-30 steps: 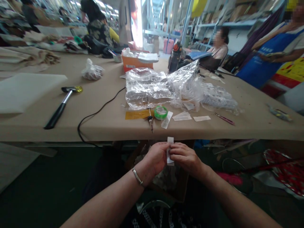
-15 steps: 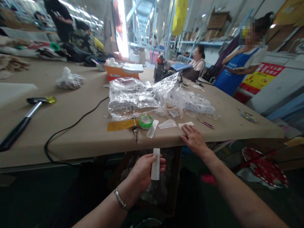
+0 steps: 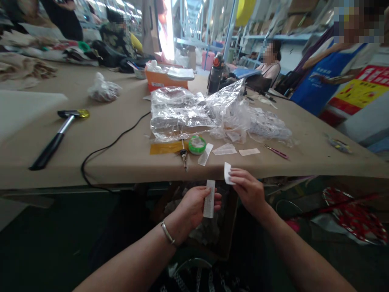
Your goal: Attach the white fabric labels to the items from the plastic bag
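My left hand [image 3: 197,205] is closed on a narrow white printed label [image 3: 209,199], held below the table's front edge with the thumb on top. A second white label [image 3: 227,173] is pinched in my right hand [image 3: 247,187], just in front of the table edge. Behind the hands, more labels lie on the brown table top: a slanted one [image 3: 206,154], an overlapping group [image 3: 224,149] and a single strip [image 3: 249,152]. A green tape roll [image 3: 197,145] and a soldering-iron-like tool [image 3: 183,154] with a black cable sit left of them.
Clear plastic bags [image 3: 182,113] cover the middle of the table [image 3: 121,166]. A hammer [image 3: 62,132] lies at left, purple tweezers [image 3: 276,151] at right. An orange box [image 3: 167,79] and a dark bottle [image 3: 215,75] stand behind. A person in a blue apron [image 3: 326,81] stands at far right.
My right hand has lifted off the table with a label and come back toward my left hand. The left hand still holds its label. The whole view has shifted.
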The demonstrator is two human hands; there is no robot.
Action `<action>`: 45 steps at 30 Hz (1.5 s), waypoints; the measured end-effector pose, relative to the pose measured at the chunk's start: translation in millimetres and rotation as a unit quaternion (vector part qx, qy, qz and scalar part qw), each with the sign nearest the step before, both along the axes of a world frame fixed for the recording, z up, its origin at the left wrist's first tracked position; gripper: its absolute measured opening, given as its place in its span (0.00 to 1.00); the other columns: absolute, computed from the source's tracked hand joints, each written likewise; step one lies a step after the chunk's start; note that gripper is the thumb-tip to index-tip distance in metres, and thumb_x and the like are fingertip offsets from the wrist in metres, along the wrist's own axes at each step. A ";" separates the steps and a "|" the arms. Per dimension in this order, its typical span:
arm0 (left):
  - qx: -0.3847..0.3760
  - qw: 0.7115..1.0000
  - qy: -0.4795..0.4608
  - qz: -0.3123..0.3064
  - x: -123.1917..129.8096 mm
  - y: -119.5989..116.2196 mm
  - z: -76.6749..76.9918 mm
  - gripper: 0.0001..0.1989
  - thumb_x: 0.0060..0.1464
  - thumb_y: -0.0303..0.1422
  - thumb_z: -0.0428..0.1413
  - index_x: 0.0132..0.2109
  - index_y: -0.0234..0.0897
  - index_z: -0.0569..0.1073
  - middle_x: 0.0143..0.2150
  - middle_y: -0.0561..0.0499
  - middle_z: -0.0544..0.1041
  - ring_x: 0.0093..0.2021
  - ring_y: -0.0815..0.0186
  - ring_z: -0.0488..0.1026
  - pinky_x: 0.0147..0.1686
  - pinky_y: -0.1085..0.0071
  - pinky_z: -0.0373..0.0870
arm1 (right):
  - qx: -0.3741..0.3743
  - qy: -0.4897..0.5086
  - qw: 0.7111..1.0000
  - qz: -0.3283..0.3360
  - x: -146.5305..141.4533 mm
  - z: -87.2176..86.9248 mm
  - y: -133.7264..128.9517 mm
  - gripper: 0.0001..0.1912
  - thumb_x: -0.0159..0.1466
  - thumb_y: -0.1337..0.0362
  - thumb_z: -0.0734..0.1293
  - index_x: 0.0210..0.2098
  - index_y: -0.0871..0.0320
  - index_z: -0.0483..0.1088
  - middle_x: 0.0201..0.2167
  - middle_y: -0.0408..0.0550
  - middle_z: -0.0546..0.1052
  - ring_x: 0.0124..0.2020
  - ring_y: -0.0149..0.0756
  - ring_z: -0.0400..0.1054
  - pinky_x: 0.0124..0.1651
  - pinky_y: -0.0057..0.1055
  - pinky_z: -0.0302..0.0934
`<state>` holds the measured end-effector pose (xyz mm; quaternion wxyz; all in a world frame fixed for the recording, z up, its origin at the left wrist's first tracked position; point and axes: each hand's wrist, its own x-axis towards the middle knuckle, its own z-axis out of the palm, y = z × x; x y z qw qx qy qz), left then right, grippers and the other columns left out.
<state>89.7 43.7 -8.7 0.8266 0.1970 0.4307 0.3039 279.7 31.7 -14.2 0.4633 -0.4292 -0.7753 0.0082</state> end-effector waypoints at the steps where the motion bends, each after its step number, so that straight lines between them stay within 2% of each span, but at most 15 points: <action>1: 0.004 1.000 -0.023 0.006 -0.1 -0.1 -1.4 0.04 0.53 0.23 0.52 0.35 0.27 0.72 0.29 0.43 0.75 0.24 0.66 0.71 0.25 0.71 0.70 | 0.000 -0.012 0.999 0.046 -14.3 -2.4 -6.3 0.08 0.65 0.68 0.62 0.40 0.55 0.72 0.42 0.50 0.75 0.50 0.41 0.67 0.51 0.42 0.64; 4: 0.019 0.994 -0.093 0.045 -2.4 0.4 -6.4 0.02 0.47 0.20 0.55 0.30 0.27 0.72 0.26 0.47 0.73 0.22 0.70 0.68 0.22 0.76 0.65 | 0.004 -0.069 0.989 0.127 -44.9 -14.1 -19.4 0.08 0.65 0.69 0.62 0.41 0.54 0.72 0.41 0.48 0.75 0.50 0.39 0.66 0.52 0.42 0.63; 8: 0.021 0.991 -0.110 0.076 -7.8 0.8 -11.6 0.03 0.43 0.19 0.55 0.26 0.28 0.70 0.25 0.47 0.72 0.23 0.71 0.68 0.20 0.78 0.63 | 0.011 -0.105 0.984 0.144 -56.9 -24.4 -22.3 0.08 0.65 0.71 0.62 0.40 0.56 0.71 0.41 0.49 0.75 0.51 0.39 0.66 0.54 0.43 0.62; 15: 0.027 0.989 -0.119 0.085 -11.4 0.9 -12.6 0.03 0.44 0.19 0.55 0.26 0.27 0.70 0.25 0.48 0.71 0.23 0.72 0.67 0.20 0.79 0.61 | 0.004 -0.144 0.978 0.154 -57.0 -13.9 -19.7 0.08 0.66 0.70 0.60 0.40 0.57 0.71 0.41 0.50 0.75 0.51 0.40 0.65 0.54 0.43 0.62; 24: 0.008 0.988 -0.134 0.079 -14.9 -0.9 -8.8 0.06 0.52 0.22 0.54 0.27 0.28 0.70 0.25 0.48 0.70 0.21 0.73 0.66 0.20 0.79 0.62 | -0.020 -0.136 0.977 0.162 -61.0 -12.6 -21.3 0.09 0.66 0.71 0.60 0.43 0.59 0.69 0.43 0.52 0.75 0.53 0.42 0.63 0.55 0.46 0.60; 28: 0.010 0.990 -0.112 0.082 -18.1 -2.3 -7.8 0.05 0.52 0.20 0.53 0.30 0.27 0.70 0.27 0.47 0.71 0.22 0.71 0.68 0.21 0.78 0.64 | -0.062 -0.079 0.980 0.173 -61.5 -11.0 -25.9 0.10 0.64 0.67 0.65 0.45 0.58 0.68 0.44 0.52 0.74 0.53 0.44 0.63 0.56 0.45 0.59; 31: 0.021 0.994 -0.107 0.024 -23.7 -6.1 2.1 0.06 0.57 0.24 0.49 0.35 0.28 0.71 0.27 0.46 0.71 0.23 0.67 0.70 0.23 0.73 0.68 | -0.142 0.088 0.981 0.098 -57.9 -10.7 -23.9 0.09 0.62 0.63 0.67 0.43 0.56 0.69 0.43 0.51 0.73 0.49 0.43 0.65 0.53 0.42 0.60; 33: 0.025 0.995 -0.091 -0.028 -27.3 -9.9 9.5 0.07 0.59 0.26 0.48 0.38 0.28 0.70 0.28 0.46 0.72 0.23 0.66 0.71 0.23 0.71 0.69 | -0.251 0.222 0.940 0.066 -54.3 -12.1 -18.2 0.11 0.61 0.62 0.67 0.44 0.54 0.68 0.40 0.48 0.72 0.44 0.38 0.67 0.49 0.37 0.62; 34: 0.024 0.995 -0.081 -0.048 -28.7 -12.0 12.2 0.07 0.59 0.27 0.48 0.38 0.29 0.70 0.28 0.45 0.72 0.22 0.67 0.71 0.23 0.71 0.69 | -0.322 0.277 0.901 0.081 -52.5 -13.2 -14.5 0.14 0.61 0.61 0.68 0.46 0.54 0.67 0.40 0.47 0.72 0.42 0.36 0.68 0.47 0.34 0.63; 36: 0.027 0.995 -0.067 -0.072 -30.0 -16.3 15.0 0.06 0.59 0.28 0.49 0.39 0.29 0.69 0.29 0.45 0.72 0.21 0.68 0.70 0.23 0.72 0.68 | -0.461 0.348 0.801 0.159 -49.2 -16.0 -7.6 0.20 0.58 0.61 0.70 0.49 0.53 0.66 0.40 0.46 0.73 0.40 0.33 0.69 0.43 0.29 0.64; 38: 0.034 0.993 -0.067 -0.092 -29.9 -20.0 14.3 0.07 0.59 0.29 0.49 0.38 0.29 0.69 0.29 0.45 0.72 0.21 0.69 0.70 0.22 0.74 0.68 | -0.549 0.377 0.708 0.235 -46.9 -19.2 -3.0 0.23 0.56 0.62 0.71 0.50 0.55 0.67 0.41 0.47 0.73 0.39 0.32 0.69 0.42 0.27 0.64; 39: 0.039 0.992 -0.069 -0.100 -29.6 -21.6 13.1 0.07 0.59 0.29 0.50 0.37 0.28 0.69 0.28 0.46 0.71 0.21 0.69 0.70 0.22 0.75 0.67 | -0.570 0.386 0.676 0.262 -46.3 -20.7 -1.9 0.23 0.55 0.63 0.72 0.50 0.56 0.68 0.41 0.47 0.73 0.37 0.31 0.69 0.40 0.26 0.64; 40: 0.042 0.991 -0.070 -0.108 -29.2 -22.9 11.6 0.07 0.58 0.29 0.50 0.37 0.28 0.69 0.28 0.46 0.71 0.21 0.69 0.69 0.22 0.75 0.67 | -0.581 0.393 0.653 0.285 -46.1 -22.2 -1.4 0.23 0.54 0.63 0.73 0.49 0.57 0.69 0.39 0.47 0.73 0.35 0.31 0.69 0.39 0.26 0.64; 42: 0.045 0.989 -0.073 -0.118 -28.8 -24.8 8.7 0.07 0.58 0.29 0.50 0.39 0.29 0.70 0.27 0.47 0.71 0.21 0.70 0.69 0.21 0.76 0.66 | -0.585 0.404 0.627 0.318 -46.8 -24.3 -1.8 0.22 0.53 0.63 0.73 0.47 0.59 0.70 0.37 0.47 0.74 0.31 0.29 0.68 0.36 0.25 0.64; 45: 0.050 0.988 -0.076 -0.125 -28.4 -26.2 5.8 0.06 0.59 0.29 0.50 0.41 0.31 0.69 0.26 0.48 0.71 0.22 0.70 0.69 0.21 0.77 0.66 | -0.580 0.419 0.615 0.333 -49.7 -25.6 -3.2 0.16 0.53 0.63 0.74 0.40 0.60 0.71 0.40 0.50 0.73 0.34 0.33 0.69 0.35 0.27 0.65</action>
